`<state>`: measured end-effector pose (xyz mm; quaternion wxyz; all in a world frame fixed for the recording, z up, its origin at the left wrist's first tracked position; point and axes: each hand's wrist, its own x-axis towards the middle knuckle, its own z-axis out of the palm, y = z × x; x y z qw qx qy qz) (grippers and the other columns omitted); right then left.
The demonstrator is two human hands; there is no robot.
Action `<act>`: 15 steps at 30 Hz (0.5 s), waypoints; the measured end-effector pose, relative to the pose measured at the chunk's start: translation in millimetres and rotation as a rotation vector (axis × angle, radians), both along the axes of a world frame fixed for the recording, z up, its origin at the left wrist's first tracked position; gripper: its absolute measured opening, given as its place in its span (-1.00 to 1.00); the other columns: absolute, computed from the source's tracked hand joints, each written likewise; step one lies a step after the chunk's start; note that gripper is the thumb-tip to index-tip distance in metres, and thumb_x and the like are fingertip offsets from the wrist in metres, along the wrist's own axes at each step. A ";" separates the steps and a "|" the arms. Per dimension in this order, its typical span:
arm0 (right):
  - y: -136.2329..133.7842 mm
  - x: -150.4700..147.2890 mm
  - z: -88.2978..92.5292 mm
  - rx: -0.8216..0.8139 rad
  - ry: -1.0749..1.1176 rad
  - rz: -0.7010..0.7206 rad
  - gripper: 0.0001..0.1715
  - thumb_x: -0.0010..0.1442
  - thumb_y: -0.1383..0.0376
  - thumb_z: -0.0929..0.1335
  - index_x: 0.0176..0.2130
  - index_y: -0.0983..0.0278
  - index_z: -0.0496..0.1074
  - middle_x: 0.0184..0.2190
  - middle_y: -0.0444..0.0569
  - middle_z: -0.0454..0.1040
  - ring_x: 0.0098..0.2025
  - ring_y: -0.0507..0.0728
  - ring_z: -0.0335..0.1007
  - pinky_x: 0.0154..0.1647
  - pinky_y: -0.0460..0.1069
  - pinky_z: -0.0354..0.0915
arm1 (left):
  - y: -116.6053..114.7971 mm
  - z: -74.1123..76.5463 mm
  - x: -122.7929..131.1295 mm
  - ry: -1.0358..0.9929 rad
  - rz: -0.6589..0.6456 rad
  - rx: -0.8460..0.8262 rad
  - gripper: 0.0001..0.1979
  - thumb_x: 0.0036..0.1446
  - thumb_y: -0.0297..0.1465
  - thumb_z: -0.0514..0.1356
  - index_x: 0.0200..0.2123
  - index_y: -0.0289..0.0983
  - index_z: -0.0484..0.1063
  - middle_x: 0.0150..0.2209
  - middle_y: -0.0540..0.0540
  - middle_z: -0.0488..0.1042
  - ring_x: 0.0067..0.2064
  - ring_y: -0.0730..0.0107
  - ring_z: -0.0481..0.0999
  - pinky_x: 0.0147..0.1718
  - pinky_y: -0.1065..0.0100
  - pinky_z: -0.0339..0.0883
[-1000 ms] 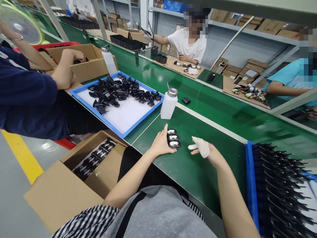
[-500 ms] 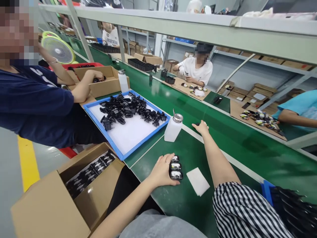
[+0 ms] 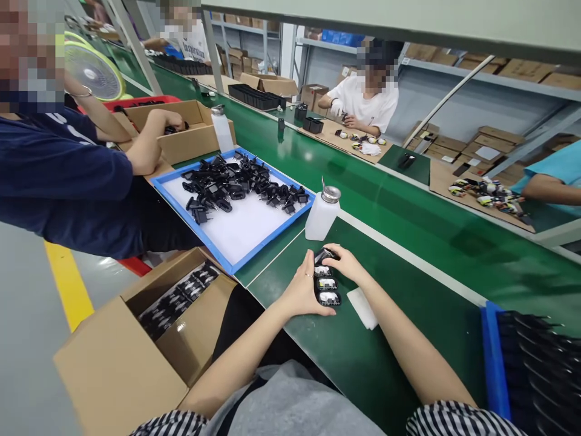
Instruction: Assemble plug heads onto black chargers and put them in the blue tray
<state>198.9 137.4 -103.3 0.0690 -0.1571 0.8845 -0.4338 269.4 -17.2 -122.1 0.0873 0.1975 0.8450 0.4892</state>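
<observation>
My left hand (image 3: 299,292) grasps a row of three black units (image 3: 327,284) from the left, thumb at the near end. My right hand (image 3: 348,265) grips another black piece (image 3: 322,256) at the row's far end. On the table (image 3: 422,327), a white cloth (image 3: 362,307) lies right of the row, and a white bottle (image 3: 322,218) stands beyond its far end.

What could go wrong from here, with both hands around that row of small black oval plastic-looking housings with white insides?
The right hand has a dark, plastic-looking piece at the far end of the row of housings; uneven pressure might skew the row against the left hand.

The squared white plastic bottle with a metal top stands just beyond the fingers; a forward bump could tip it.

The flat white cloth-like sheet lies beside the right forearm, which might drag it.
</observation>
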 end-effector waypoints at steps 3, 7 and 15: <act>-2.0 3.1 10.3 0.064 -0.108 0.182 -0.68 -0.01 0.22 0.19 -0.22 0.25 0.31 -0.20 -0.05 0.33 -0.15 0.11 0.21 -0.11 0.04 0.11 | -0.3 0.1 -1.0 0.002 -0.037 0.013 0.28 -0.55 -0.09 0.25 0.05 -0.34 -0.64 0.13 -0.28 -0.44 0.13 0.11 -0.38 0.05 0.13 -0.25; 6.9 9.3 33.7 0.177 -0.158 0.174 -0.58 0.06 0.21 0.13 -0.07 0.24 0.21 -0.06 -0.06 0.23 -0.04 0.10 0.11 -0.02 0.02 0.02 | -0.9 1.6 -2.8 0.007 -0.047 -0.009 0.30 -0.56 -0.07 0.25 0.05 -0.36 -0.63 0.12 -0.31 -0.49 0.12 0.10 -0.49 0.05 0.09 -0.35; 45.2 85.2 44.2 0.785 -0.375 -0.467 -0.31 -0.05 0.14 0.23 0.01 0.48 0.06 -0.04 0.26 0.13 -0.01 0.32 0.01 -0.16 0.09 0.11 | -19.4 8.4 -9.7 0.028 -0.129 -0.012 0.33 -0.56 -0.08 0.26 -0.01 -0.33 -0.77 0.12 -0.31 -0.54 0.13 0.10 -0.42 0.05 0.11 -0.30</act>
